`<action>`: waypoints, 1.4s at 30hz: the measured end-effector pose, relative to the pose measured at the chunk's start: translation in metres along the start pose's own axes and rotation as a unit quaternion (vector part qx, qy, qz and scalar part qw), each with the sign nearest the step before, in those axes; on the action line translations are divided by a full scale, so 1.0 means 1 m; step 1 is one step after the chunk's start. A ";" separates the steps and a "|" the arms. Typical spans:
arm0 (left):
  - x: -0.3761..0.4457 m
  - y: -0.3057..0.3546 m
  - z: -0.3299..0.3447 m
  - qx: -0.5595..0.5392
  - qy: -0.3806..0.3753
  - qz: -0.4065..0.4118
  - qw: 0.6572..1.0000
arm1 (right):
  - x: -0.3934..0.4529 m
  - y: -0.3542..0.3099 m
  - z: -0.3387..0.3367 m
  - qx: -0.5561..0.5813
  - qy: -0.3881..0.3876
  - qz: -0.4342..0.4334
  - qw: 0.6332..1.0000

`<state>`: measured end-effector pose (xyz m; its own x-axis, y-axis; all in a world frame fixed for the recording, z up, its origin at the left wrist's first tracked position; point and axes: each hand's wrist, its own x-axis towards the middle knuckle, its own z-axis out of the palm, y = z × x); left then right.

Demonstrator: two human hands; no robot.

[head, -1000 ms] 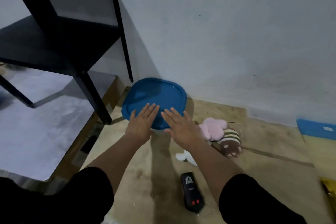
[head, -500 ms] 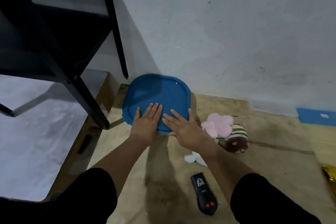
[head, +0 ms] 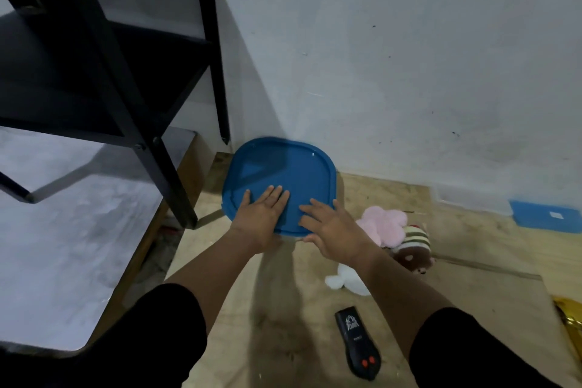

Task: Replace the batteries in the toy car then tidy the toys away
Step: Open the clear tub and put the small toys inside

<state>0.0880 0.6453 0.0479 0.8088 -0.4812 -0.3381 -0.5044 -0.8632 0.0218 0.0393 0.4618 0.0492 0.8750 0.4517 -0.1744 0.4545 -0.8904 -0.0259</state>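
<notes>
A blue lid [head: 277, 167] with rounded corners sits on a container by the wall. My left hand [head: 261, 217] lies flat on its near edge with straight fingers. My right hand [head: 330, 227] presses flat on the lid's near right corner, fingers spread. A black remote control [head: 359, 343] with two red buttons lies on the floor near my right arm. A pink plush toy [head: 382, 224], a brown striped plush toy [head: 412, 249] and a white plush toy [head: 343, 282] lie to the right of the lid. The toy car is not in view.
A black shelf frame [head: 110, 50] stands at the left, its leg close to the lid. A grey mat [head: 63, 230] covers the floor on the left. A blue patch [head: 544, 214] sits at the wall's foot on the right, and a gold thing [head: 571, 318] shows at the right edge.
Both hands stay flat on the blue lid and have shifted slightly toward its near edge. The view has come closer and tilted down.
</notes>
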 end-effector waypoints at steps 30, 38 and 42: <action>-0.102 0.010 -0.018 0.037 0.107 0.070 0.991 | -0.064 -0.061 -0.044 0.165 0.076 0.096 0.979; -0.213 0.058 0.042 -0.031 0.133 0.068 0.988 | -0.147 -0.125 0.003 0.188 0.050 0.048 0.980; -0.249 0.072 0.081 -0.046 0.103 0.059 0.992 | -0.178 -0.155 0.034 0.210 0.004 0.044 0.977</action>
<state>-0.1742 0.7150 0.0577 0.7948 -0.5932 -0.1283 -0.5780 -0.8043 0.1379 -0.1924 0.5173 0.0511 0.9097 0.3714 -0.1860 0.2708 -0.8698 -0.4124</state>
